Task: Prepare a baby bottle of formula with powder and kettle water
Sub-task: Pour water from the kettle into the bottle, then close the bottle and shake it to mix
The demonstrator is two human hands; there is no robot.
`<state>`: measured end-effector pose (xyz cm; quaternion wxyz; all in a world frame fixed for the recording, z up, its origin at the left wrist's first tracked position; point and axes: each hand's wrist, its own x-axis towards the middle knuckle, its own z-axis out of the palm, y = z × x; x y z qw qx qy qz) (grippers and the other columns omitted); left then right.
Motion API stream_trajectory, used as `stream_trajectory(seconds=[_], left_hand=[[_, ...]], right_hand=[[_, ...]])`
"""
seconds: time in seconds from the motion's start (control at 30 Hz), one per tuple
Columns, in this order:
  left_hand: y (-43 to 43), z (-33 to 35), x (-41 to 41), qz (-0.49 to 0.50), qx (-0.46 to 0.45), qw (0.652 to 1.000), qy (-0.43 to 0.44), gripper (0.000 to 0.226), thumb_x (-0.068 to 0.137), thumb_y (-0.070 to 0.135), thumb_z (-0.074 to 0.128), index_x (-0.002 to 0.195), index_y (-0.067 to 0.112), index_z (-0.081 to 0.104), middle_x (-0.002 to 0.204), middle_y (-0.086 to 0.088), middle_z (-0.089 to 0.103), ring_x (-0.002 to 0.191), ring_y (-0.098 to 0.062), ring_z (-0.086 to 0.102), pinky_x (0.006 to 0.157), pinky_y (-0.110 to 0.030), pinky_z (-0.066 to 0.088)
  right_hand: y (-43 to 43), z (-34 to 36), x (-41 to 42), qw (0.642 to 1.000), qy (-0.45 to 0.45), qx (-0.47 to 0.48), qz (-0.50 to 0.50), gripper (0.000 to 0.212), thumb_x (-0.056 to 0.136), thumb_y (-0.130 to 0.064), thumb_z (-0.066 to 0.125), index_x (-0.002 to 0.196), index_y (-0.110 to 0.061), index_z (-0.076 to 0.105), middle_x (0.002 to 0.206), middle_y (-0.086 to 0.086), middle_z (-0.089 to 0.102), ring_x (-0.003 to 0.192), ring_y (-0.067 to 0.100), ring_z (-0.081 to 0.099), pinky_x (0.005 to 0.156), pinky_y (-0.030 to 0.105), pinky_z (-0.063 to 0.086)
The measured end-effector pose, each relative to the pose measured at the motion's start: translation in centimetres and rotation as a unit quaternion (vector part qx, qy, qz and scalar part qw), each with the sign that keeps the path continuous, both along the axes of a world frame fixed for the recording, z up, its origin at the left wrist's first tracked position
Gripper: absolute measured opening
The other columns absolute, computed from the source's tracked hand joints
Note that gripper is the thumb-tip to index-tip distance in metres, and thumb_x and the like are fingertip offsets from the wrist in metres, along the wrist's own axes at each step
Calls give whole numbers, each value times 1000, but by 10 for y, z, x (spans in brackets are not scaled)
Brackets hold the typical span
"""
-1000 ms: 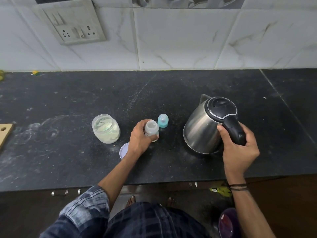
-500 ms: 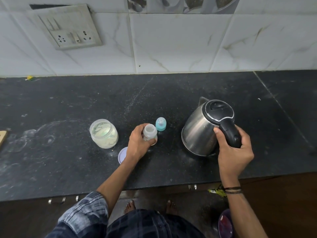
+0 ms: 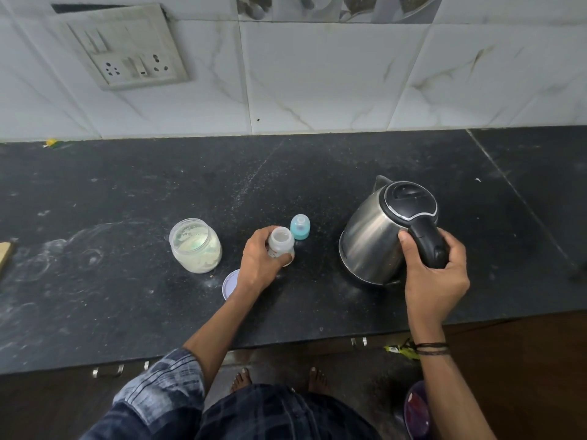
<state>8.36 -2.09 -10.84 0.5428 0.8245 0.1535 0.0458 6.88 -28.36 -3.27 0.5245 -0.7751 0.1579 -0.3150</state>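
A small clear baby bottle [image 3: 281, 242] stands open-topped on the black counter [image 3: 127, 296], and my left hand [image 3: 259, 265] is wrapped around its body. Just behind it stands the bottle's teal nipple cap [image 3: 300, 227], apart from the bottle. A steel kettle [image 3: 371, 242] with a black lid sits upright on the counter to the right; my right hand [image 3: 435, 281] grips its black handle. To the left is an open clear jar of pale powder [image 3: 196, 246]. The jar's white lid [image 3: 229, 283] lies flat by my left wrist.
The tiled wall with a switch-and-socket plate [image 3: 127, 49] rises behind the counter. A wooden board edge [image 3: 4, 254] shows at the far left. The counter's front edge runs below my arms, with drawer handles [image 3: 108, 371] and my bare feet under it.
The view has tilted up a little, showing more wall. Both hands keep the same holds; bottle and kettle stay standing on the counter.
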Motion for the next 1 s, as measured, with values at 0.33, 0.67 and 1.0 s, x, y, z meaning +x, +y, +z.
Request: stream_trajectory(seconds=[0.33, 0.67, 1.0], left_hand=[[2, 1, 0, -20, 17, 1000, -15, 53, 73, 17, 85, 107, 42, 53, 115, 9, 61, 105, -14, 60, 93, -33, 51], [3, -1, 1, -33, 37, 999, -23, 51, 73, 16, 84, 113, 32, 57, 113, 8, 60, 105, -13, 59, 91, -29, 48], [4, -7, 2, -30, 64, 998, -7, 56, 71, 24, 83, 123, 24, 60, 116, 6, 61, 105, -13, 59, 92, -34, 50]], right_hand=[[3, -15, -15, 972, -67, -208, -81, 63, 85, -41, 84, 134, -16, 53, 126, 16, 46, 115, 32, 42, 100, 48, 42], [79, -34, -15, 925, 14, -157, 345, 25, 90, -16, 76, 113, -18, 68, 104, -9, 53, 91, 11, 57, 78, 26, 53], [116, -62, 93, 839, 209, -328, 380, 66, 91, -6, 70, 151, -23, 48, 144, 5, 42, 127, 28, 48, 106, 38, 46]])
